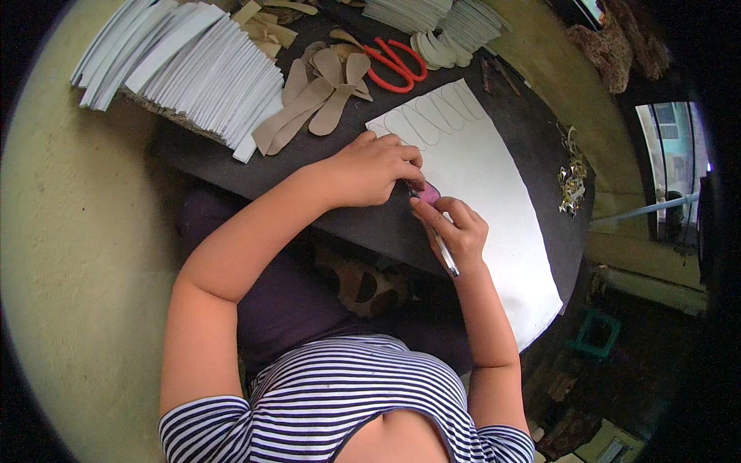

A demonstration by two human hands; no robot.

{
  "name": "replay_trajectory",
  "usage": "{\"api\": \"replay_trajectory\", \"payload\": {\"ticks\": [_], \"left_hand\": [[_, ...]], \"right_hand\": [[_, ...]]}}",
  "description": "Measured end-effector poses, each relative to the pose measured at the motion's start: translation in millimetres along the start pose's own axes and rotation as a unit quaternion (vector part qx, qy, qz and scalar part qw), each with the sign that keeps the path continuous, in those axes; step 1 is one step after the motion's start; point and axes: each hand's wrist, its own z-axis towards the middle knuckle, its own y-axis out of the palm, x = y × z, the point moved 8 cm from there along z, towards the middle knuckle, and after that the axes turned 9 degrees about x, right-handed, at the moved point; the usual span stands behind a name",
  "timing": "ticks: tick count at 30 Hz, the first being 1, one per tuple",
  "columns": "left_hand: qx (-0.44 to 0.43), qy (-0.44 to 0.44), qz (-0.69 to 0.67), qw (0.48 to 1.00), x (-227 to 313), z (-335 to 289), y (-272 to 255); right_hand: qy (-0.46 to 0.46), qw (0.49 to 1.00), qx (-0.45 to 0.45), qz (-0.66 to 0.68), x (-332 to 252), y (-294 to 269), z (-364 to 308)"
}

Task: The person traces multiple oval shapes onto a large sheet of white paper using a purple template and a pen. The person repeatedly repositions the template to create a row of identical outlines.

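A large white sheet [494, 193] lies on the dark table, with a row of long rounded outlines [436, 114] drawn along its far end. At the sheet's near left edge, my left hand [378, 168] is closed, its fingertips pinching a small pink piece [427, 193] whose full shape is hidden. Just to its right, my right hand [457, 231] holds a pen [445, 256] with a clear barrel, slanted back toward me. The pen's front end is by the pink piece, mostly covered by my fingers.
Far left stands a long row of white strips [208, 73]. Beside it lie brown sole-shaped cutouts [332, 108] and red-handled scissors [395, 65]. More pale stacks [455, 23] stand at the back. A gold tangle [572, 174] rests at the table's right edge.
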Motion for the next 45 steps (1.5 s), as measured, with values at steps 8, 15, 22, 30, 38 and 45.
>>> {"api": "replay_trajectory", "payload": {"ticks": [8, 15, 22, 30, 38, 45], "left_hand": [[0.013, 0.006, 0.008, 1.000, 0, 0, 0], [0.003, 0.004, 0.008, 1.000, 3, 0, -2], [0.011, 0.009, 0.008, 1.000, 3, 3, -2], [-0.008, 0.000, 0.012, 1.000, 6, 0, -5], [0.071, 0.071, 0.026, 0.995, 35, -8, 3], [0.127, -0.042, 0.010, 0.991, 55, -24, -6]], "right_hand": [[0.011, 1.000, -0.004, 0.012, 3, 2, -2], [0.071, 0.995, -0.013, 0.071, 7, -3, -5], [0.086, 0.994, -0.028, 0.062, 14, -22, -14], [0.156, 0.937, 0.278, 0.142, 57, -145, -54], [0.147, 0.906, 0.350, 0.187, 90, -147, -4], [0.330, 0.817, 0.192, 0.433, 163, 36, 20]]}}
